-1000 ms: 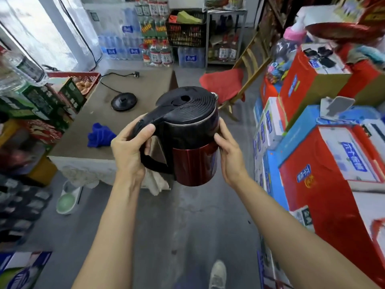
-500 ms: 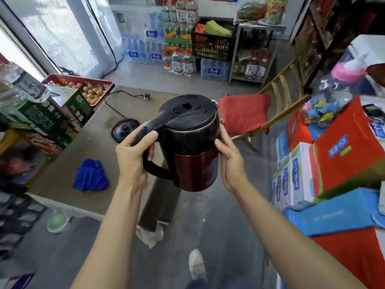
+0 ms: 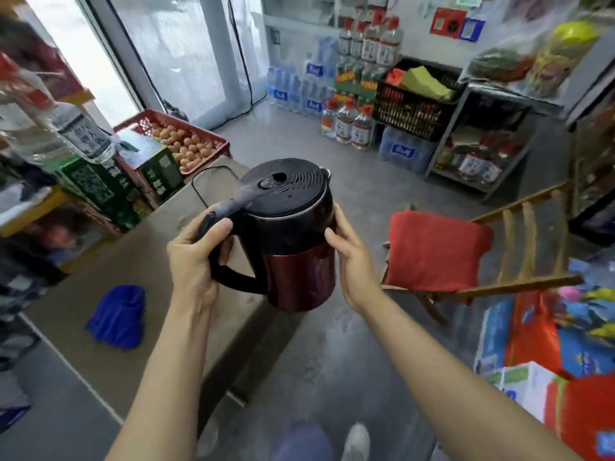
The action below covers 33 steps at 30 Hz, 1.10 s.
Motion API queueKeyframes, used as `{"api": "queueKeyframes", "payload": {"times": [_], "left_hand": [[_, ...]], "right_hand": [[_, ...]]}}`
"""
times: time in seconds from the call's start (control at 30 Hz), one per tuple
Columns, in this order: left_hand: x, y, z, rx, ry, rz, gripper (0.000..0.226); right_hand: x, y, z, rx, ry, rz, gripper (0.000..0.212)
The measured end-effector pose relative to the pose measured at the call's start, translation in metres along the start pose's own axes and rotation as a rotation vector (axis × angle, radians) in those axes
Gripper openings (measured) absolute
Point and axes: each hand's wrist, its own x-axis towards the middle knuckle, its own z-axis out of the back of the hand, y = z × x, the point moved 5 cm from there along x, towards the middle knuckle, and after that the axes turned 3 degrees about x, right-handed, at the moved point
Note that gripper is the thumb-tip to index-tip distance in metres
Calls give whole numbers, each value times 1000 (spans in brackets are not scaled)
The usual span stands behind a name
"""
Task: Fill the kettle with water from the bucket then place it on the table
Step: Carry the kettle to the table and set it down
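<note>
I've got the kettle (image 3: pixel 293 237) up in the air in front of me, both hands on it, its lid shut and its body upright with a slight lean. My left hand (image 3: pixel 196 257) is wrapped around the black handle, thumb pressed over the top near the lid lever, fingers curled through the loop. My right hand (image 3: pixel 349 261) lies flat and open against the far side of the kettle, palm on the wall where the black upper part meets the red lower part, steadying it rather than clutching. The kettle hangs above the near corner of the table (image 3: pixel 100 331), clear of the surface, partly over the grey floor (image 3: pixel 349 354). On the table to my left lies a crumpled blue cloth (image 3: pixel 116 316), well apart from the kettle, and a black cord (image 3: pixel 199 181) curls at the table's far end. Beyond that sits a red crate of eggs (image 3: pixel 186 143). To my right stands a wooden chair (image 3: pixel 519 261) with a red cushion (image 3: pixel 436 251).
</note>
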Motion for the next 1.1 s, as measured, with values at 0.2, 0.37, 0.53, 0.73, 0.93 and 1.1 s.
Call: {"api": "queueKeyframes", "payload": {"times": [0.2, 0.37, 0.53, 0.73, 0.93, 1.1], "left_hand": [[47, -8, 6, 13, -216, -56, 82], [92, -5, 32, 39, -351, -90, 52], [128, -2, 59, 76, -499, -97, 25], [151, -1, 73, 63, -687, -128, 33], [162, 12, 84, 141, -918, -162, 63], [161, 28, 83, 153, -1092, -230, 54]], "right_hand": [[89, -15, -18, -7, 149, -110, 57], [162, -34, -54, -17, 336, -179, 54], [223, -49, -92, -120, 455, -219, 59], [279, -70, -133, -124, 641, -307, 59], [328, -100, -163, -120, 889, -428, 59], [352, -120, -189, -84, 1062, -531, 57]]}}
